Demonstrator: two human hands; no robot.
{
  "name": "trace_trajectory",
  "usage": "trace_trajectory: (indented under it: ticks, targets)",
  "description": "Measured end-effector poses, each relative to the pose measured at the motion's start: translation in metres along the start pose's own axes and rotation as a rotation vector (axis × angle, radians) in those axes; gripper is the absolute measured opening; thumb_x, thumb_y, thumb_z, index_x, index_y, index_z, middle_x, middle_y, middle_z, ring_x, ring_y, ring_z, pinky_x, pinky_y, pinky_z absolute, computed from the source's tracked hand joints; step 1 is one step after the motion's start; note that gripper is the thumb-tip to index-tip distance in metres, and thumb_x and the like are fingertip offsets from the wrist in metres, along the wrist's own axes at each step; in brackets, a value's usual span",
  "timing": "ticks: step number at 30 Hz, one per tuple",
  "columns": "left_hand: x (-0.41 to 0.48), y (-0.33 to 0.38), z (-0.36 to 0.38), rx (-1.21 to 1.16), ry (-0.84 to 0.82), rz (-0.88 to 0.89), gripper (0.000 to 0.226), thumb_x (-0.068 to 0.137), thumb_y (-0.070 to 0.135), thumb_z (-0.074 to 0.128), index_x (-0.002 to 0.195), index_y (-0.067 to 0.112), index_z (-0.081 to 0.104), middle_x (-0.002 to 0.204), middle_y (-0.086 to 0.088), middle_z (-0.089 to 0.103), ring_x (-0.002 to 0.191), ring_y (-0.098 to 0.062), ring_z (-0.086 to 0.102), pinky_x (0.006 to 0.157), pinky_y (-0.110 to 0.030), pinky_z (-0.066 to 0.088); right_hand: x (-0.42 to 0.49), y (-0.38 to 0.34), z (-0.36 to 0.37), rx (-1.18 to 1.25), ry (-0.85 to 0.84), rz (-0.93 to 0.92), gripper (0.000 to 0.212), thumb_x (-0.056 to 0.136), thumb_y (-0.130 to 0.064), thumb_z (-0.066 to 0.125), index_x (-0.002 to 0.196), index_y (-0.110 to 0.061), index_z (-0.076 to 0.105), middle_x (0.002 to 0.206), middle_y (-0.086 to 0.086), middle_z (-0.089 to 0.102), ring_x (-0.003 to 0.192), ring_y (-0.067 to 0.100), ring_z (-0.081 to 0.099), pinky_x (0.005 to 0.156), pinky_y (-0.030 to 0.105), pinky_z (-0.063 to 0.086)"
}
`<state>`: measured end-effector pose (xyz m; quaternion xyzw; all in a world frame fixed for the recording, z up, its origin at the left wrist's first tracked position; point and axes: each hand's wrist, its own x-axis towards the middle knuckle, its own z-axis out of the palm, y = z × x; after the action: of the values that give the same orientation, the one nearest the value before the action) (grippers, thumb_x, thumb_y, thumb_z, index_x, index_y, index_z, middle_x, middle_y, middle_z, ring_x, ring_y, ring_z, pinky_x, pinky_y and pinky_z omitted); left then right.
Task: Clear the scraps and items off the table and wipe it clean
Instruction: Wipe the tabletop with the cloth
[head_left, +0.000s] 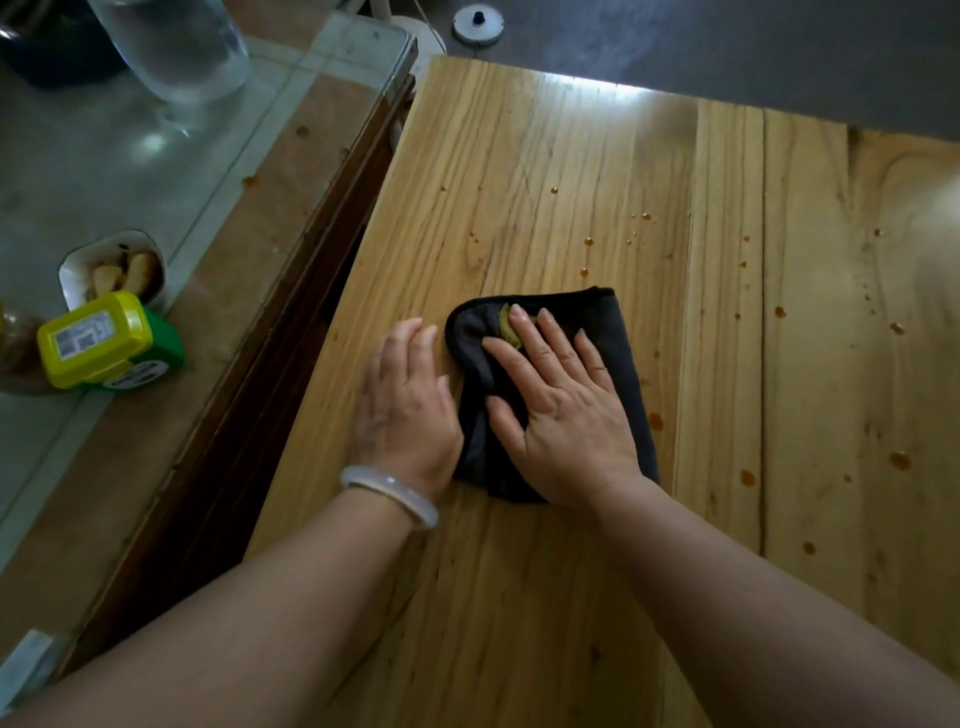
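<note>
Wiping tabletop (519, 597) with cloth (618, 353) under flat right hand (566, 410), left hand (410, 400) flat beside cloth, both grips released; next, likely reaching drops (779, 312) right of cloth.

Glass-topped counter (104, 171): seen at the left of the view, its wooden frame showing under the glass.
Clear bottle (176, 47): stood at the far end of the glass-topped counter, cut off by the top edge of the view.
Dark vessel (47, 52): placed at the counter's far left corner, beside the bottle; its kind cannot be told.
White bowl (67, 275): set near the counter's near left part, with pale food pieces (130, 273) held inside.
Yellow-lidded green container (98, 340): laid on its side on the counter, just beside the bowl, a label seen on the lid.
Round grey disc (478, 23): found on the dark floor (727, 47), beyond the counter's far right corner.
</note>
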<state>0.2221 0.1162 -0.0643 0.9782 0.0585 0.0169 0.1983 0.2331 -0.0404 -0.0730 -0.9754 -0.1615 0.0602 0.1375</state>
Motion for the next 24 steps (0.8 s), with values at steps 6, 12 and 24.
trace_trajectory:
  ticks: [6,12,24]
  targets:
    - [0.026,0.004,0.011,0.109,-0.095,-0.011,0.053,0.097,0.030,0.034,0.147,0.013,0.024,0.154,-0.007,0.020,0.141,-0.023,0.019,0.115,-0.040,0.021,0.034,0.017,-0.009,-0.010,0.013,0.091,0.060,0.098,-0.055,0.022,0.156,-0.037,0.021,0.166,-0.009,-0.002,0.151,0.009,-0.011,0.124,0.040,-0.002]
    - [0.024,0.006,0.013,0.139,-0.077,-0.008,0.055,0.096,0.031,0.025,0.148,0.013,0.020,0.155,-0.006,0.016,0.144,-0.020,0.010,0.117,-0.035,0.008,0.079,0.042,-0.019,-0.042,0.000,0.218,0.061,0.099,-0.057,0.019,0.157,-0.038,0.010,0.165,-0.008,-0.012,0.150,0.010,-0.017,0.123,0.040,-0.006]
    - [0.028,0.007,0.017,0.204,-0.100,0.006,0.063,0.090,0.034,0.011,0.148,0.010,0.022,0.155,-0.011,0.018,0.144,-0.023,0.011,0.115,-0.035,-0.001,0.149,0.041,-0.020,-0.004,0.032,0.243,0.059,0.102,-0.047,0.025,0.158,-0.035,0.008,0.166,-0.005,-0.008,0.151,0.012,-0.013,0.123,0.040,-0.008]
